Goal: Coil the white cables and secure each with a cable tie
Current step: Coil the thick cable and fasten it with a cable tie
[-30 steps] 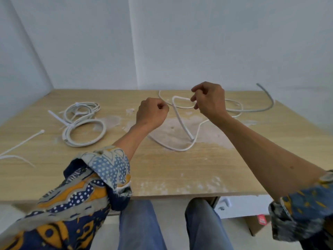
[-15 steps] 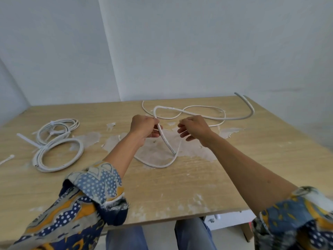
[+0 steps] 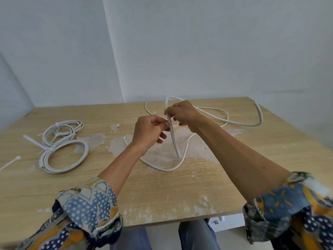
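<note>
Fingertips (image 3: pixel 167 112) of the right hand (image 3: pixel 182 112) pinch the loose white cable (image 3: pixel 174 139) just under its raised bend. The left hand (image 3: pixel 147 132) seems to pinch it just below, its grip partly hidden. The cable's remainder sprawls across the table (image 3: pixel 180 195). Coiling looks barely begun; next, gather even loops. Two tied coils (image 3: pixel 43 160) lie left.

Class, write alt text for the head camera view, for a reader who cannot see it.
A person's left hand and right hand pinch a loose white cable above a wooden table, its end pointing down. To the left lie two coiled cables bound with ties, and a spare tie near the edge.
</note>
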